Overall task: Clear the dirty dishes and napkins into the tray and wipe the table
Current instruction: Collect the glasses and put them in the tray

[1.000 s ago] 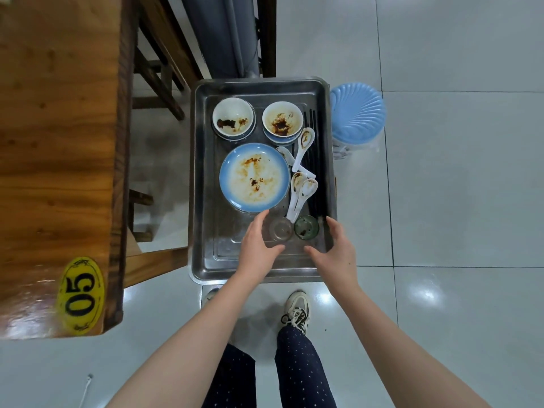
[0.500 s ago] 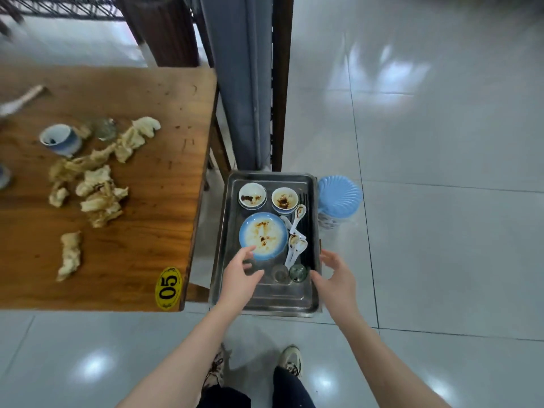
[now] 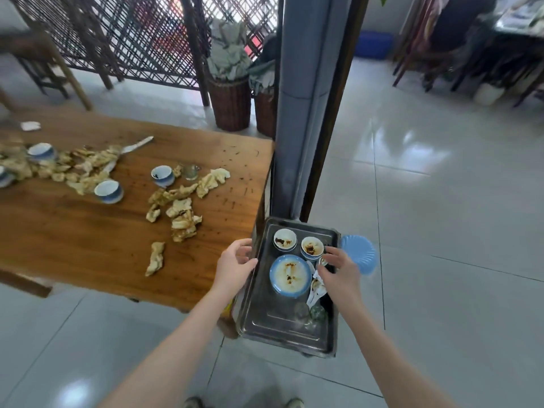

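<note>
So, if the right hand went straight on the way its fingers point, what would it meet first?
Most likely the stained small bowl at the far right of the tray, though the right hand may pass above it.

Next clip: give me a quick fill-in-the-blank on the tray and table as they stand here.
1. The large dirty plate in the metal tray has a ____ rim.
2. Beyond the plate, the tray holds ____ small dirty bowls.
3. Crumpled napkins lie on the wooden ____.
4. A light blue stool stands on the tray's ____ side.
Missing words: blue; two; table; right.
</note>
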`<state>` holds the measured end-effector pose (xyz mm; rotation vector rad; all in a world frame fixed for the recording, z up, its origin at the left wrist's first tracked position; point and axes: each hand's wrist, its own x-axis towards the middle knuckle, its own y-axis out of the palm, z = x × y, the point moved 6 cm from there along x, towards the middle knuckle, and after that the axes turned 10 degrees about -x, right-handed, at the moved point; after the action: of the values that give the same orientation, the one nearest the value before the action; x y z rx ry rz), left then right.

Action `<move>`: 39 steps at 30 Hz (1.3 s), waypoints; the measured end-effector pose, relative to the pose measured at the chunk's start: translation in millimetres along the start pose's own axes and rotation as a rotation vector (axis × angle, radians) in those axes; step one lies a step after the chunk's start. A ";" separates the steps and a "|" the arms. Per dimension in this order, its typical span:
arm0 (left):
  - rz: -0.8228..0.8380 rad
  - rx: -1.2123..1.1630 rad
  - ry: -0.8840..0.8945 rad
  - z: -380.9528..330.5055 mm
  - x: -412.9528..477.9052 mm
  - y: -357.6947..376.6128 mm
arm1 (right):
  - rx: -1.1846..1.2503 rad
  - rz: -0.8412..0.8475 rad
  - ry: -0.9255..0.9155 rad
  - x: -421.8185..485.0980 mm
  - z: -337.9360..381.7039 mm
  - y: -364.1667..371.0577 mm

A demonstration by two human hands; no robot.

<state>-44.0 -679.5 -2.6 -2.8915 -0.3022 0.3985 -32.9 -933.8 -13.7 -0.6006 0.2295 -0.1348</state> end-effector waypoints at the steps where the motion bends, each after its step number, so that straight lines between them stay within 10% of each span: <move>1: -0.011 -0.004 0.006 -2.3 0.5 -14.6 | 0.009 0.007 -0.013 -2.5 12.4 7.9; 18: -0.081 -0.045 0.048 13.9 63.3 -273.3 | -0.040 -0.023 -0.162 -39.9 187.6 180.9; 39: -0.122 0.012 -0.005 34.1 202.1 -361.0 | -0.101 -0.011 -0.167 86.2 249.4 297.4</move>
<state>74.3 -281.7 -0.8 -2.8419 -0.4730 0.3854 130.8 -571.8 0.5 -0.7096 0.0712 -0.0838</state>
